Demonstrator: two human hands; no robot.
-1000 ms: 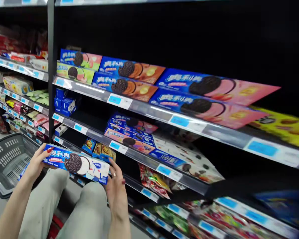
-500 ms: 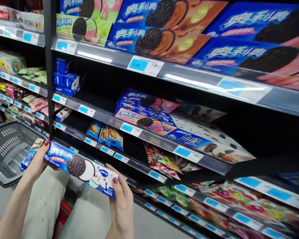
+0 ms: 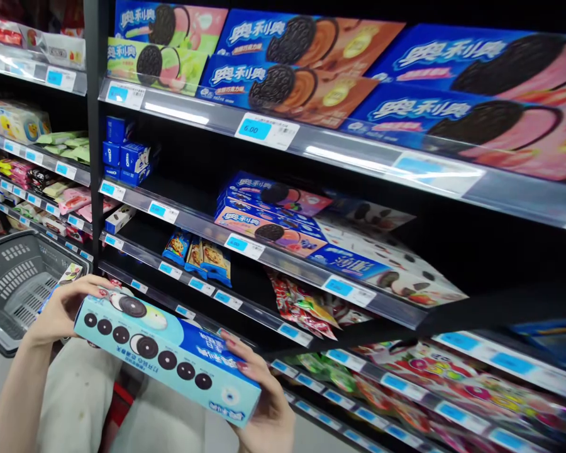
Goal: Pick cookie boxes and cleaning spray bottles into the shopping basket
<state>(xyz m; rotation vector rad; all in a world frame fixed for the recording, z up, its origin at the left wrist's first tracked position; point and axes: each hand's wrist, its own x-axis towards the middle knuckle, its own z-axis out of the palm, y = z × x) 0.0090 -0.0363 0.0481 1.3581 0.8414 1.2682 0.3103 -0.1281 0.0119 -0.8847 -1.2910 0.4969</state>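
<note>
A long blue Oreo cookie box (image 3: 170, 362) is held level between my two hands above my knees. Its light-blue side, printed with a row of dark cookies, faces me, and the printed face above it reads upside down. My left hand (image 3: 63, 311) grips the left end with the fingers over the top. At the right end, my right hand (image 3: 264, 390) has its fingers on the upper face, and its palm is beside the end. Both hands are closed on the box; the undersides of their grips are hidden.
A grey shopping basket (image 3: 9, 289) with another blue package (image 3: 68, 277) stands at the left. Ahead, a shelf edge (image 3: 259, 129) with price tags carries large Oreo boxes (image 3: 283, 88). Lower shelves hold more cookie boxes (image 3: 268, 226), small packs (image 3: 198, 255) and bagged sweets (image 3: 302, 308).
The box has been turned over in my hands, from its white-and-blue front to its light-blue side. My right hand has moved right and down.
</note>
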